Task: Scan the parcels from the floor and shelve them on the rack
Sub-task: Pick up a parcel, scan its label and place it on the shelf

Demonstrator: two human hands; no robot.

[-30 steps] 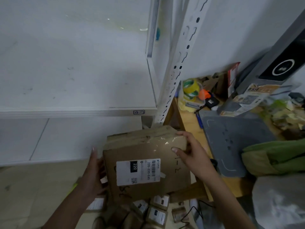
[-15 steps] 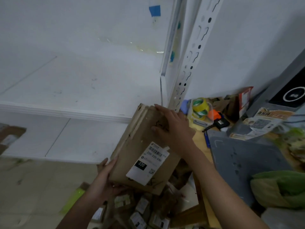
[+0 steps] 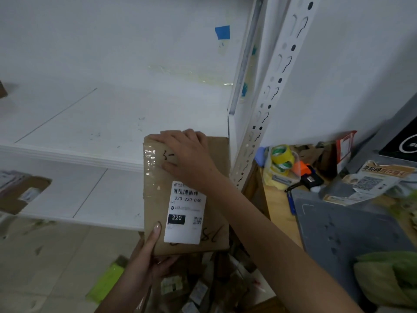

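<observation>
Now the flat brown cardboard parcel (image 3: 158,199) is held partly over the white rack shelf (image 3: 90,123), gripped by the left hand (image 3: 146,258) and pressed by the flat right hand (image 3: 187,154). Small parcels (image 3: 198,292) are left on the floor.

Plain brown cardboard on the parcel (image 3: 158,199), with glossy clear tape down the left edge and black handwritten marks. White on its label (image 3: 186,213), printed with black barcode bars and a black block bearing a white "220". White on the shelf (image 3: 90,123), flecked with dark scuffs. White too on the rack upright (image 3: 270,93), patterned with dark slots. Blue for the tape patch (image 3: 222,32). Yellow with green-and-white bands on the tape rolls (image 3: 282,154). Grey for the mat (image 3: 349,229), pale wood for the desk (image 3: 277,199), green for the bag (image 3: 388,276), beige for the floor (image 3: 45,256).
</observation>
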